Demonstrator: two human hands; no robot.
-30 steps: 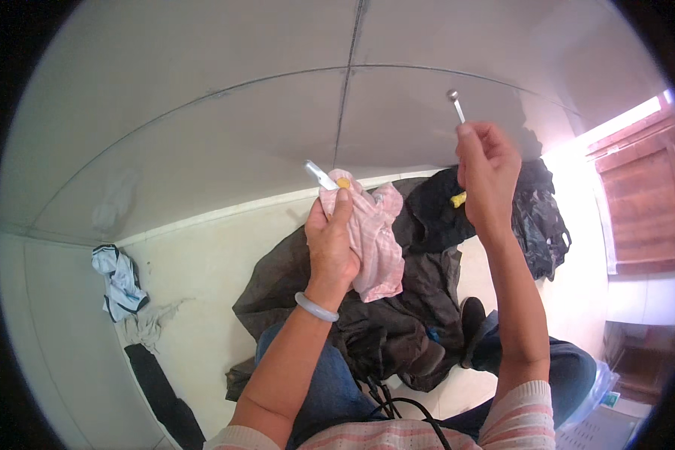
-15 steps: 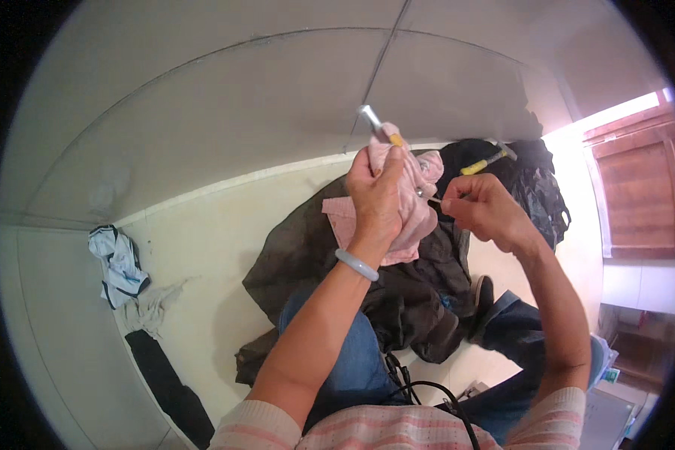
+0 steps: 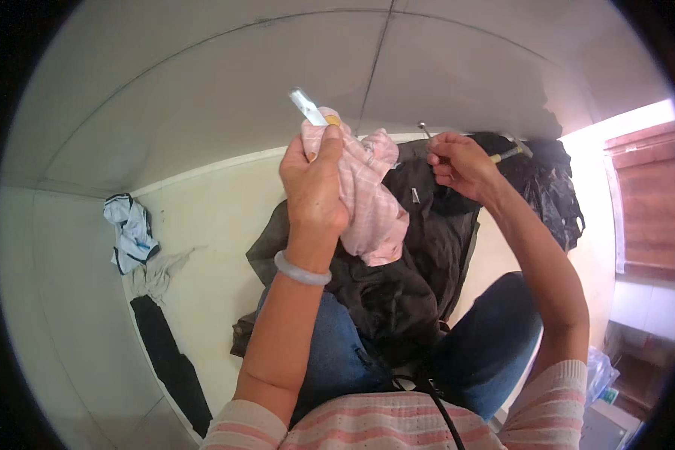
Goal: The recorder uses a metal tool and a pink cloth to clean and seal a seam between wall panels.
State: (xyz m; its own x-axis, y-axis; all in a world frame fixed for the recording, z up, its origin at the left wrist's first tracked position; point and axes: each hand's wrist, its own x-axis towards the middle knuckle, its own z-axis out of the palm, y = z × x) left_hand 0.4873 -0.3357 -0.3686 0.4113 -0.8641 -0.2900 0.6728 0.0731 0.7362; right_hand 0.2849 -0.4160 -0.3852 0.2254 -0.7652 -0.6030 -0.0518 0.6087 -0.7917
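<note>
My left hand is closed around a pink striped cloth and a flat silvery metal tool with a yellow part. The metal end sticks up out of the cloth; the rest is wrapped, so its exact kind is hidden. Below my hand the cloth hangs loosely in folds. Off to the right, apart from the cloth, my right hand pinches a thin metal rod with a small rounded head, which points up toward the wall. Beneath both hands a dark cloth is spread over the floor between my knees.
A yellow-handled hammer lies on black plastic at the right. Along the left wall are a white garment, a greyish rag and a black cloth. A tiled wall rises ahead; a wooden door stands far right.
The left hand, cloth and silvery tool have moved left. My right hand has drawn the thin rod away from the cloth and raised it. My right knee has moved inward.
</note>
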